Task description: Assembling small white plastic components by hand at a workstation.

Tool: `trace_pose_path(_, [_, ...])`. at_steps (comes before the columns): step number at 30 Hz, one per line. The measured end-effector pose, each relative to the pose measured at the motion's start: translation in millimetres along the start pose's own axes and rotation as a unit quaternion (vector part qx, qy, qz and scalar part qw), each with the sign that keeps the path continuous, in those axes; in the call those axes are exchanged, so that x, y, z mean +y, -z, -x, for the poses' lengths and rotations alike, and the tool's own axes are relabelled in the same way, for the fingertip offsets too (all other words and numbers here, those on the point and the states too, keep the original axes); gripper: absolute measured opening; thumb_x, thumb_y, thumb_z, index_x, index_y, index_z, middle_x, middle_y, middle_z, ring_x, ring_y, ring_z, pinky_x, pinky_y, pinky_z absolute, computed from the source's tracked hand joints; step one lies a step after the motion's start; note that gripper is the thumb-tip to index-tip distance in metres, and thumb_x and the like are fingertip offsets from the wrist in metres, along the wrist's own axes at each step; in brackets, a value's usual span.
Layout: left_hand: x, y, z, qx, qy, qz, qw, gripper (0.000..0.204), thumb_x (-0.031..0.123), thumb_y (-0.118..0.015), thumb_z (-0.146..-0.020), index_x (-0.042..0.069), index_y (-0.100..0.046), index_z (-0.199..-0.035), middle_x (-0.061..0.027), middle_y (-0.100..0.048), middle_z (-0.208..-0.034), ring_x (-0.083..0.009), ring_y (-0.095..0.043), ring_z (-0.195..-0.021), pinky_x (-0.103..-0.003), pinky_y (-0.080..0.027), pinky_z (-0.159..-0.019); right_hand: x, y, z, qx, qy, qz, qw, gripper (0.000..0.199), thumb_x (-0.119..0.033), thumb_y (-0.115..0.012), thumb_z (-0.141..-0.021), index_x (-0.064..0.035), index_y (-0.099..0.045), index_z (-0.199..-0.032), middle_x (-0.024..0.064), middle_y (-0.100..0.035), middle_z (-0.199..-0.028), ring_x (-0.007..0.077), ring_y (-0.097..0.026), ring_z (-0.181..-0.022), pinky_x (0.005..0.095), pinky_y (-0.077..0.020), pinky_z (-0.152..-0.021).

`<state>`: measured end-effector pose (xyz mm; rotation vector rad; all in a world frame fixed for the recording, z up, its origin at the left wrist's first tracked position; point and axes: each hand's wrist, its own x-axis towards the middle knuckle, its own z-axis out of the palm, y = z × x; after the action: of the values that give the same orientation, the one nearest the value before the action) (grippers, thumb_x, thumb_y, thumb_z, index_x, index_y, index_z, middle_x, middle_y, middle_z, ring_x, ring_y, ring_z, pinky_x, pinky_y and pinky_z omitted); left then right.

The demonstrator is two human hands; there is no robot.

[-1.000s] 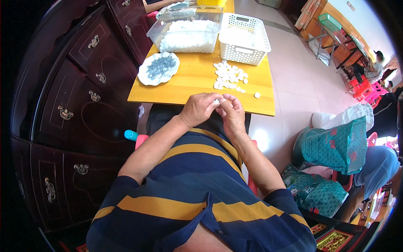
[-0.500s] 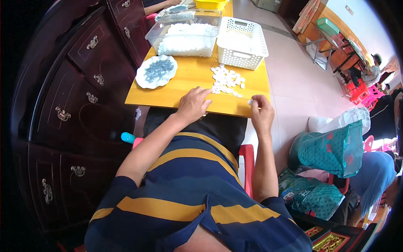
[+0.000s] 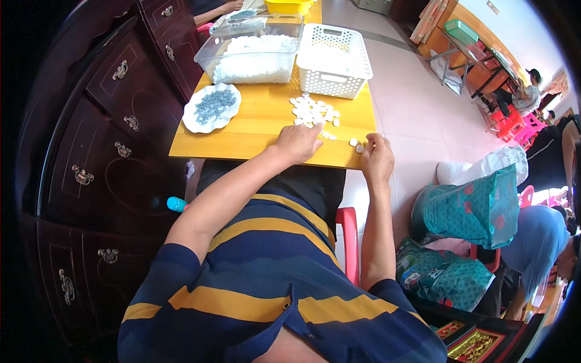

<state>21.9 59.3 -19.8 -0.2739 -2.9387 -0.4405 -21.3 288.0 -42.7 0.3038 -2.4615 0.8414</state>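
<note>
Disc pile (image 3: 315, 112): clock's centre; many seem left.
Two discs (image 3: 353, 142): four o'clock, apart, perhaps done.
Left hand (image 3: 296, 145): at pile; grip unclear.
Right hand (image 3: 378, 160): beside two discs; cannot tell whether holding.
Dish (image 3: 209, 127): nine o'clock, bluish bits (image 3: 213, 106) remaining.

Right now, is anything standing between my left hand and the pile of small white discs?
Nothing visible does. Your left hand is at the near edge of the pile of small white discs; the white perforated basket stands beyond them, out of the way.
</note>
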Motion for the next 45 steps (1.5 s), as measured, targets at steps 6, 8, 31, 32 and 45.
trace_pose_path(6, [0.6,-1.5,-6.2,-0.014,0.006,-0.007,1.0,0.036,0.031,-0.058,-0.097,0.005,-0.061,-0.122,-0.0219,-0.072,-0.092,-0.0405,-0.07,-0.09,-0.054,-0.054,-0.078,-11.9,3.8,1.5,0.048,0.031,-0.056,0.997,0.016,-0.002,-0.061,-0.091,-0.0027,-0.067,-0.106,0.0133,-0.069,-0.102,0.0257,-0.07,-0.081,0.0396,-0.0555,-0.076])
trace_pose_path(8, [0.5,-1.1,-6.1,-0.02,0.003,-0.008,1.0,0.033,0.031,-0.058,-0.097,0.006,-0.062,-0.118,-0.0218,-0.072,-0.091,-0.0404,-0.07,-0.09,-0.054,-0.054,-0.078,-18.6,4.5,1.9,0.046,0.038,-0.072,0.996,0.015,-0.002,-0.061,-0.091,-0.0026,-0.067,-0.105,0.0129,-0.069,-0.1,0.025,-0.07,-0.079,0.0383,-0.0554,-0.075])
trace_pose_path(31, [-4.6,-13.6,47.9,0.14,-0.147,-0.069,0.977,0.041,0.038,-0.069,-0.09,0.008,-0.064,-0.117,-0.0109,-0.062,-0.099,-0.028,-0.065,-0.089,-0.04,-0.053,-0.07,-50.0,-18.0,28.8,-0.059,0.055,-0.137,0.987,0.006,-0.006,-0.065,-0.086,-0.0043,-0.069,-0.091,0.0162,-0.072,-0.09,0.0361,-0.07,-0.083,0.0426,-0.0552,-0.075])
trace_pose_path(32, [-5.4,-14.6,49.8,0.156,-0.169,-0.067,0.971,0.04,0.038,-0.07,-0.088,0.008,-0.065,-0.116,-0.0095,-0.062,-0.099,-0.0267,-0.064,-0.091,-0.039,-0.052,-0.071,-50.3,-18.2,29.0,-0.06,0.057,-0.138,0.987,0.006,-0.006,-0.065,-0.086,-0.0043,-0.069,-0.091,0.0162,-0.072,-0.09,0.0361,-0.07,-0.083,0.0426,-0.0552,-0.075])
trace_pose_path(45, [-16.2,-17.0,64.7,0.205,-0.26,-0.038,0.943,0.012,0.015,-0.067,-0.086,0.009,-0.068,-0.096,-0.0053,-0.056,-0.076,-0.0229,-0.061,-0.076,-0.034,-0.052,-0.068,-51.8,-22.9,33.0,-0.08,0.056,-0.18,0.979,0.008,-0.007,-0.066,-0.087,-0.0036,-0.07,-0.093,0.0173,-0.072,-0.091,0.0356,-0.069,-0.081,0.0418,-0.055,-0.075])
